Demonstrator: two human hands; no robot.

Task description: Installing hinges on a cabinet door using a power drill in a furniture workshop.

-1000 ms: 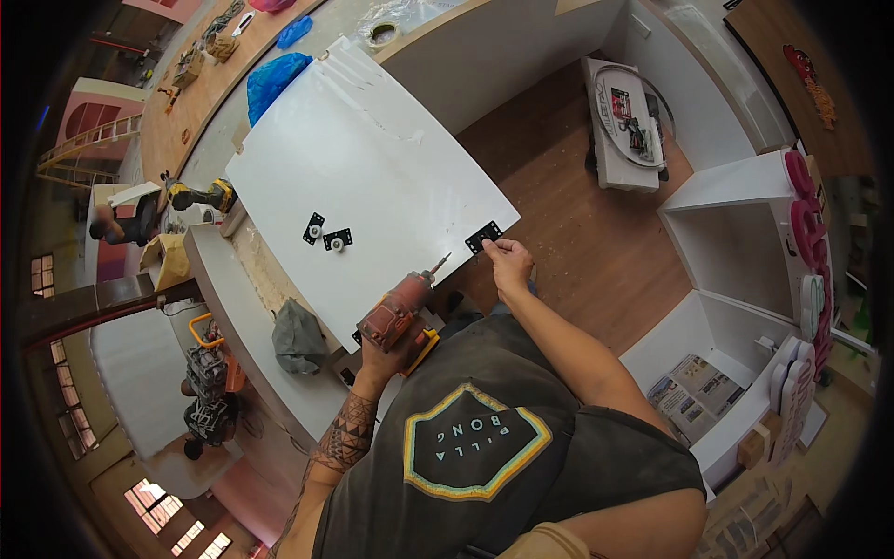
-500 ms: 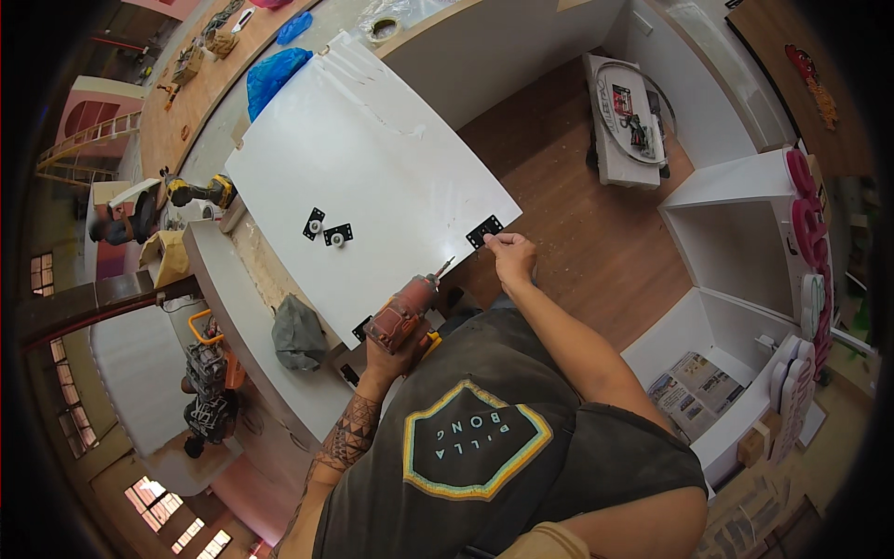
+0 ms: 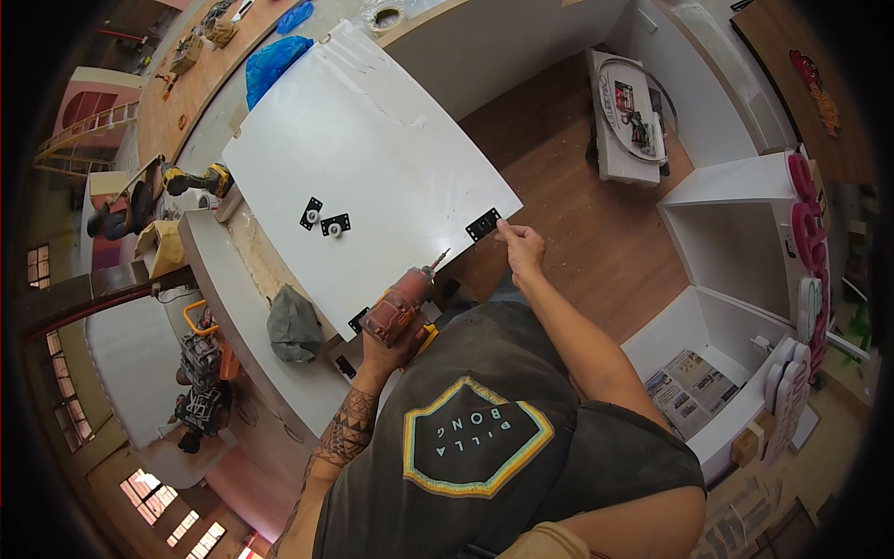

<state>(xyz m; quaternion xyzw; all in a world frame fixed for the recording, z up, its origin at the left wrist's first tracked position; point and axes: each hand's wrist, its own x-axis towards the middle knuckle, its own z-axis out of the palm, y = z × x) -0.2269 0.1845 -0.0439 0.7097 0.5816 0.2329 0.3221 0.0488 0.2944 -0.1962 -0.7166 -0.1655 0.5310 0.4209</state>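
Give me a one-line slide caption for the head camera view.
Left hand grips a red power drill while the right hand steadies a black bracket at the white panel edge.

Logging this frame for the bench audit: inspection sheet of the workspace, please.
Surface: white panel lying on a bench.
Job's things: red drill; black bracket at the panel's corner; two more brackets mid-panel.
Clutter: grey rag, blue bag, yellow drill.
Hands: left hand grips the red drill; right hand touches the corner bracket.
Cables: coil on a white board, on the floor.
Surroundings: wooden floor, white cabinet.
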